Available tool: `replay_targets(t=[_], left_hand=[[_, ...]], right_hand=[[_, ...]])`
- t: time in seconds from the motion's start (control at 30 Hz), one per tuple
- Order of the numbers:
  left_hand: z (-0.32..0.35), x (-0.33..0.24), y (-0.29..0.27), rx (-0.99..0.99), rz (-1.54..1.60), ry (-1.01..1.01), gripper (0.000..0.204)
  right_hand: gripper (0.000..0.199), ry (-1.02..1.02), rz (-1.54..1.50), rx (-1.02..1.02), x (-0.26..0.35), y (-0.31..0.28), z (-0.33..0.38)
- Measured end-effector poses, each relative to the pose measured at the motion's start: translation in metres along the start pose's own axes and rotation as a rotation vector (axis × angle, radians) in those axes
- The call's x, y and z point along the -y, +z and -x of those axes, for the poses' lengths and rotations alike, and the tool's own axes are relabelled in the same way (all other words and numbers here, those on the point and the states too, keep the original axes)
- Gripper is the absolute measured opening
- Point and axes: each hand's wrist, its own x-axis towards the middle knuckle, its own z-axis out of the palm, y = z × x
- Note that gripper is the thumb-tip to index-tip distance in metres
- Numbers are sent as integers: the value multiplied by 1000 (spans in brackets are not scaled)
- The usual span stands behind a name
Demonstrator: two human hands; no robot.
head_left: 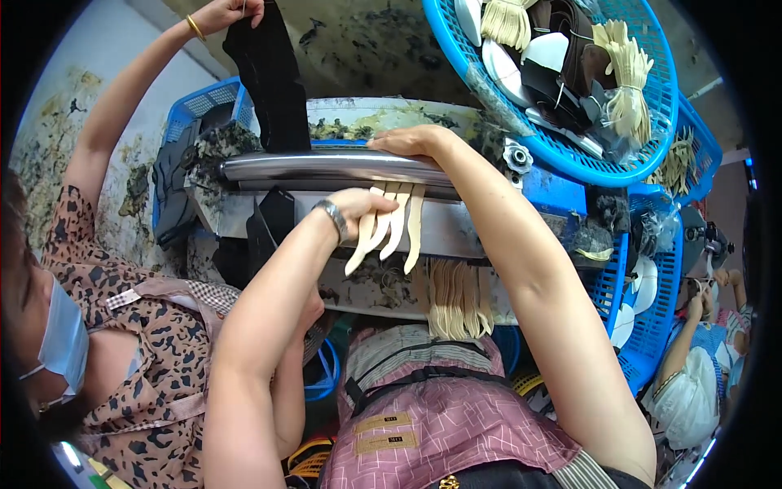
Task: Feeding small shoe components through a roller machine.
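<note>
My left hand [358, 210], with a metal watch on its wrist, is closed on several cream flat strips [389, 231] that fan downward in front of a shiny metal roller [309, 167]. My right hand [407, 141] lies flat along the top of that roller, just above the strips, fingers pointing left, with nothing visibly held. More cream strips [453, 298] hang in a bunch below the machine's stained ledge [366, 289].
A co-worker in a spotted shirt [138, 342] stands at my left, one raised hand holding a black piece [265, 73] over the roller. A round blue basket [627, 167] of cream, black and white pieces sits upper right. Blue crates [660, 310] and another person [692, 383] are at right.
</note>
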Motion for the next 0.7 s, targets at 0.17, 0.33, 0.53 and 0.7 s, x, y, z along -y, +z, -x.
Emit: replay_targets(t=[0.17, 0.33, 0.53, 0.7], left_hand=[[32, 20, 18, -74, -853, -225, 38], [37, 13, 28, 73, -414, 19, 52], [26, 2, 13, 365, 350, 248, 63], [-1, -9, 21, 264, 200, 267, 31]], right_hand=[[38, -70, 194, -216, 0, -5, 4], [29, -268, 177, -868, 13, 22, 32], [15, -703, 433, -1094, 23, 68, 72], [14, -886, 731, -1167, 25, 94, 91]])
